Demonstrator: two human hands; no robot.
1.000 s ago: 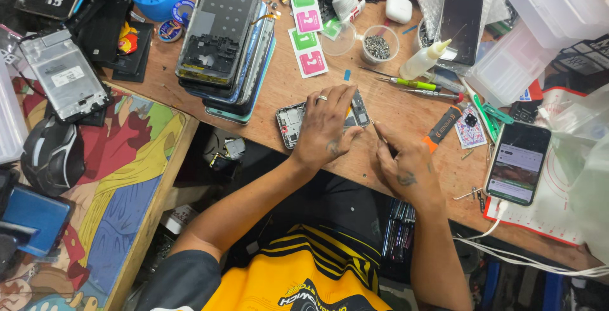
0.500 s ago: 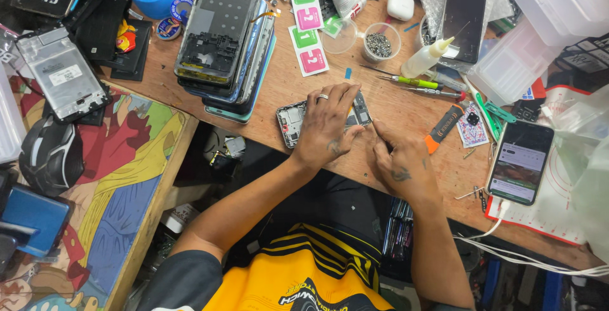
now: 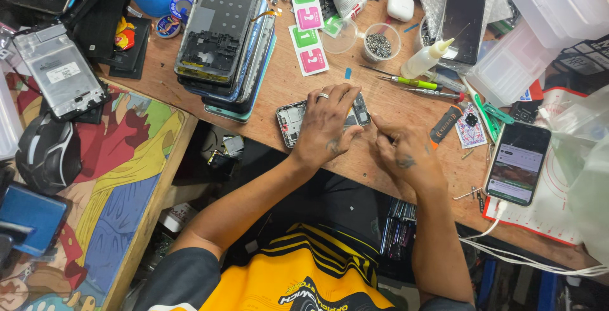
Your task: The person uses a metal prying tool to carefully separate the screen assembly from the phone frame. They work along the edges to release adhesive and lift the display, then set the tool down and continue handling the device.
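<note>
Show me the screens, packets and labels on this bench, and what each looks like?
Lit phone: right of the right hand, dark frame, pale screen.
Dark phone: top right, black, on bubble wrap.
Wipe packets: top centre, white with green and pink squares.
Opened phone: under the left hand.

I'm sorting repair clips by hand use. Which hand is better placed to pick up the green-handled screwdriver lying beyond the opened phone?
Probably the right hand: it sits on the screwdriver's side and pins nothing down, though whether it holds a small tool is unclear. The left hand lies flat over the opened phone, steadying it.
</note>
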